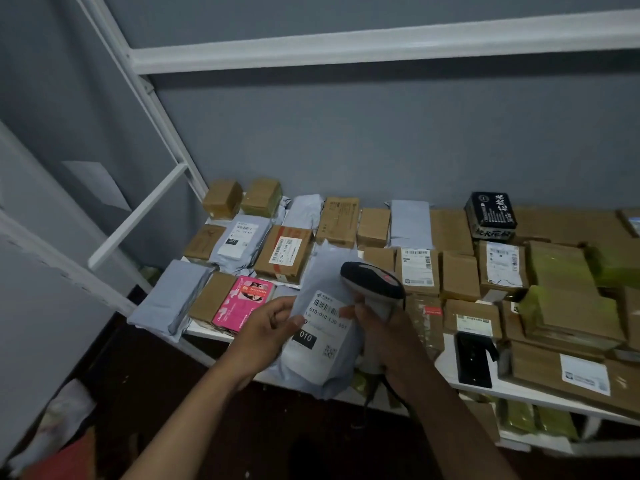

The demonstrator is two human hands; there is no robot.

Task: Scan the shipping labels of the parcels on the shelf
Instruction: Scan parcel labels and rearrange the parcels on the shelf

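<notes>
White shelf (pixel 491 388) is carrying rows of parcels, mostly brown boxes plus grey mailers, running left to right. Grey mailer bag (pixel 332 271) is sitting at the near edge, centre, its shipping label (pixel 320 336) facing up, reading "010". Left hand (pixel 268 327) is pinching the bag's left edge beside the label, fingers curled. Right hand (pixel 384 332) is gripping the handheld scanner (pixel 372 282) by its handle, head hanging over the label's right side. Black phone (pixel 472 358) is lying on the shelf near right. Pink box (pixel 240 303) is just left of the bag.
</notes>
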